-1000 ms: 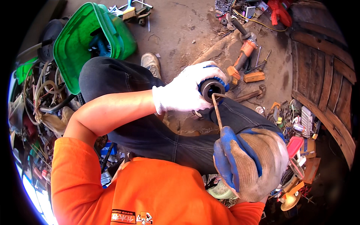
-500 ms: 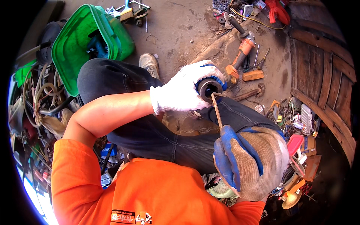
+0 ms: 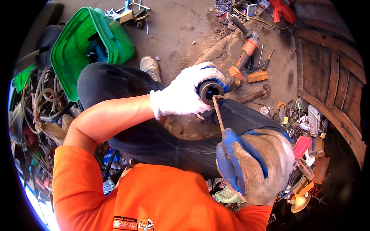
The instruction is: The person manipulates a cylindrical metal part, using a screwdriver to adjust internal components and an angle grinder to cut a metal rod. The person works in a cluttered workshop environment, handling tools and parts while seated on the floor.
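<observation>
The round metal part (image 3: 210, 90) sits within the left hand's (image 3: 185, 94) fingers (image 3: 210, 71). The bent rod (image 3: 218, 113) runs from the right hand's (image 3: 254, 165) fingers (image 3: 231, 154) up into its opening.

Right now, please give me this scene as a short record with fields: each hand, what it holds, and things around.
left hand: white glove, gripping a dark round hollow metal part
right hand: blue-and-tan glove, holding a thin rusty rod
rod tip: at the part's opening
lap: dark trousers under both hands
floor: orange angle grinder, green plastic tub, scattered tools
</observation>
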`<state>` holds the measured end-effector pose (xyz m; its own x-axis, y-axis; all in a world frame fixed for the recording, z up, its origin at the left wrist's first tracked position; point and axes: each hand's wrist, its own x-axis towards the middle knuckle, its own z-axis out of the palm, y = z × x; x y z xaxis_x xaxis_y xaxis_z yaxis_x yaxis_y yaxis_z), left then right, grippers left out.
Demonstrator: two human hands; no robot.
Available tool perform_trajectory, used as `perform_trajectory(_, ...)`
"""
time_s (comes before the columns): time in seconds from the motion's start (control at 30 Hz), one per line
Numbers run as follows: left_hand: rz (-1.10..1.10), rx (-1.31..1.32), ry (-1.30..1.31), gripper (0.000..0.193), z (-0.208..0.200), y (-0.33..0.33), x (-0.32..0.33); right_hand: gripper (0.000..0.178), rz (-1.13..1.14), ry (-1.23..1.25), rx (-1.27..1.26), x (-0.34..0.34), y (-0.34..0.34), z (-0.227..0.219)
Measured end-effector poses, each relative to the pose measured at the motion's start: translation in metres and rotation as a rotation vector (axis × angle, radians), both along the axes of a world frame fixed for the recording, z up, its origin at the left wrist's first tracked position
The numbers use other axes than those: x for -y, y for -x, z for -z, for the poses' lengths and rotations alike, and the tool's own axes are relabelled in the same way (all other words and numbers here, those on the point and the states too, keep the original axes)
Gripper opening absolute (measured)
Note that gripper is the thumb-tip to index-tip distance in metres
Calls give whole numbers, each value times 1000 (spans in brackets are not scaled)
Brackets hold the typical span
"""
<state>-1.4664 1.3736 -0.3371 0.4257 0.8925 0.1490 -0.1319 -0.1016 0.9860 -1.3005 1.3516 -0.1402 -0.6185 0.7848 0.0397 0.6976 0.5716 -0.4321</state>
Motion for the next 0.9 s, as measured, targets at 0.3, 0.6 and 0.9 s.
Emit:
perform_trajectory(0.3,42,-8,-12,46,4,2,0,26,-29,-49,-21,-3,1,5)
perform_trajectory(0.6,45,-39,42,40,-3,-2,-1,23,-32,49,-16,-8,-1,-4)
perform_trajectory(0.9,36,-48,34,42,-3,0,0,23,-12,0,15,-3,1,0)
